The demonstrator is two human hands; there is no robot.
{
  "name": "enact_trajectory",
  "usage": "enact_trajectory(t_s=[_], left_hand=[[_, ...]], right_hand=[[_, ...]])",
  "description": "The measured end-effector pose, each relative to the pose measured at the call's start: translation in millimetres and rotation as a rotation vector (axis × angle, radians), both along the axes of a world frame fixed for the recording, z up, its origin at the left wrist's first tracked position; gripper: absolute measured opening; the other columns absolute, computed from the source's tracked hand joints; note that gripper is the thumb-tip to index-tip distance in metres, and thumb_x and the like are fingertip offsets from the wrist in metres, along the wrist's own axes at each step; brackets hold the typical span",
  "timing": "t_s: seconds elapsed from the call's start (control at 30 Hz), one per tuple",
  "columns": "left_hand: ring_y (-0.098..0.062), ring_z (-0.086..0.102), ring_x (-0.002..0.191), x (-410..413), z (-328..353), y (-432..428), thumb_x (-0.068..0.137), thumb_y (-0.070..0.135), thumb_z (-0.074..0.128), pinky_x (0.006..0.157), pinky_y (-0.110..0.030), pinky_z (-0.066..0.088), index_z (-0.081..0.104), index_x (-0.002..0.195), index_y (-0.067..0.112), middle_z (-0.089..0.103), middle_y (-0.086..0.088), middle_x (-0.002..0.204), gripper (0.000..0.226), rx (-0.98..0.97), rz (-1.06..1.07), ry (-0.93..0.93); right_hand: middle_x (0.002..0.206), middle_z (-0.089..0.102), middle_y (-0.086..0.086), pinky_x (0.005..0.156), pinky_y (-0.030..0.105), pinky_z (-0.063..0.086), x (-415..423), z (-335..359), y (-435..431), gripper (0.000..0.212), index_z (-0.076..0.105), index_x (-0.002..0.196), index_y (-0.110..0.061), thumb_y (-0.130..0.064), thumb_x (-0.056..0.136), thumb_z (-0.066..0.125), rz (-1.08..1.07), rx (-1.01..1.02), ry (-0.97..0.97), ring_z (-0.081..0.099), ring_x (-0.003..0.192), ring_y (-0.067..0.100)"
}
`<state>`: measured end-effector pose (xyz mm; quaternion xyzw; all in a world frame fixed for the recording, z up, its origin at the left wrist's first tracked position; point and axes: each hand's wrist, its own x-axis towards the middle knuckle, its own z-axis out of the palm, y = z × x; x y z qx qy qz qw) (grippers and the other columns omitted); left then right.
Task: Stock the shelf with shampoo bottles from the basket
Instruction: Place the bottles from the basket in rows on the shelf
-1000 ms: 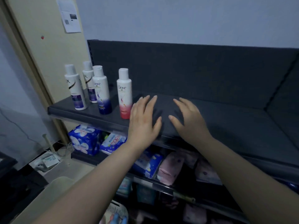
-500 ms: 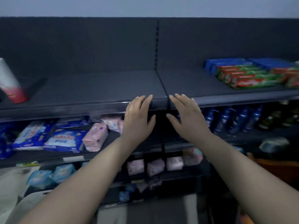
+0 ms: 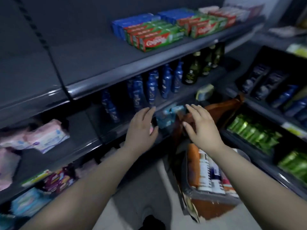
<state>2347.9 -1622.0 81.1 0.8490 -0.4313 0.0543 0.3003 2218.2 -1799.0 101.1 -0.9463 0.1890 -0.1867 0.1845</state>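
Observation:
An orange basket (image 3: 214, 209) with a grey rim stands on the floor at the lower right. White shampoo bottles (image 3: 206, 173) lie inside it, blurred. My left hand (image 3: 142, 127) and my right hand (image 3: 201, 127) hover side by side with fingers spread, holding nothing. Both are above the basket's far end, in front of the lower shelves. The dark top shelf (image 3: 83, 53) runs across the upper left, bare at that end. The bottles placed earlier are out of view.
Red-and-green toothpaste boxes (image 3: 157, 39) fill the top shelf's right part. Blue bottles (image 3: 166, 82) and dark green bottles (image 3: 196, 68) stand one shelf below. Pink packs (image 3: 44, 135) lie at the left. A second shelf unit with green packs (image 3: 254, 133) stands at the right.
The view has swung right and down, from the shelf's left end with its standing bottles to the basket on the floor. Both hands stayed open and empty and came down with it.

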Motion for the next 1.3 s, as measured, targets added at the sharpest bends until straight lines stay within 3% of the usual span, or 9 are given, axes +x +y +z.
enact_trajectory(t_s=[0.13,0.3,0.6,0.83,0.97,1.1,1.23,1.3], left_hand=[[-0.033,0.049,0.124,-1,-38,-45,0.088,0.016,0.065,0.107,-0.041,0.039,0.042,0.142,0.004,0.049,-0.016,0.138,0.060,0.051,-0.123,0.079],[-0.030,0.043,0.132,-11,-86,-92,0.089,0.020,0.062,0.111,-0.039,0.035,0.037,0.146,0.010,0.045,-0.013,0.143,0.063,0.148,-0.217,0.183],[-0.028,0.039,0.133,-64,-156,-158,0.090,0.022,0.060,0.107,-0.038,0.036,0.032,0.149,0.016,0.042,-0.009,0.144,0.065,0.336,-0.308,0.423],[-0.030,0.039,0.134,-104,-204,-219,0.091,0.023,0.061,0.105,-0.040,0.039,0.027,0.151,0.018,0.038,-0.012,0.150,0.070,0.449,-0.281,0.549],[-0.031,0.036,0.134,-116,-231,-251,0.091,0.021,0.063,0.105,-0.033,0.034,0.031,0.149,0.012,0.038,-0.016,0.149,0.067,0.461,-0.161,0.617],[-0.030,0.038,0.127,-126,-249,-266,0.089,0.022,0.065,0.098,-0.023,0.028,0.038,0.145,0.008,0.042,-0.021,0.143,0.063,0.434,-0.065,0.560],[-0.030,0.044,0.131,-139,-261,-277,0.091,0.032,0.063,0.107,-0.036,0.037,0.033,0.148,0.010,0.041,-0.017,0.147,0.067,0.440,-0.068,0.667],[-0.029,0.043,0.131,-148,-265,-287,0.091,0.037,0.063,0.106,-0.034,0.037,0.036,0.145,0.008,0.044,-0.017,0.144,0.067,0.434,-0.039,0.665]], right_hand=[[0.145,0.044,0.018,0.116,0.042,0.023,-35,-36,-36,0.057,0.041,0.144,-0.006,-0.020,0.092,0.061,-0.152,0.062,0.085,0.034,0.138,0.037],[0.148,0.041,0.015,0.115,0.040,0.023,-79,-78,-69,0.056,0.038,0.146,-0.010,-0.023,0.095,0.057,-0.319,0.148,0.168,0.030,0.140,0.033],[0.138,0.050,0.019,0.106,0.042,0.036,-159,-140,-117,0.055,0.045,0.141,-0.006,-0.016,0.090,0.062,-0.503,0.283,0.254,0.044,0.127,0.038],[0.142,0.048,0.014,0.104,0.040,0.035,-186,-190,-164,0.059,0.041,0.145,-0.016,-0.026,0.090,0.060,-0.497,0.381,0.388,0.044,0.128,0.034],[0.143,0.047,0.016,0.108,0.043,0.035,-179,-218,-187,0.056,0.042,0.143,-0.011,-0.025,0.092,0.059,-0.394,0.416,0.365,0.042,0.130,0.035],[0.145,0.042,0.017,0.110,0.045,0.032,-156,-246,-204,0.056,0.036,0.146,-0.011,-0.032,0.096,0.051,-0.326,0.392,0.404,0.037,0.133,0.036],[0.144,0.042,0.020,0.109,0.040,0.028,-147,-268,-230,0.062,0.034,0.146,-0.007,-0.033,0.094,0.054,-0.400,0.431,0.402,0.037,0.132,0.035],[0.141,0.045,0.020,0.105,0.037,0.031,-148,-277,-241,0.068,0.033,0.147,-0.007,-0.030,0.090,0.060,-0.415,0.470,0.413,0.040,0.129,0.034]])
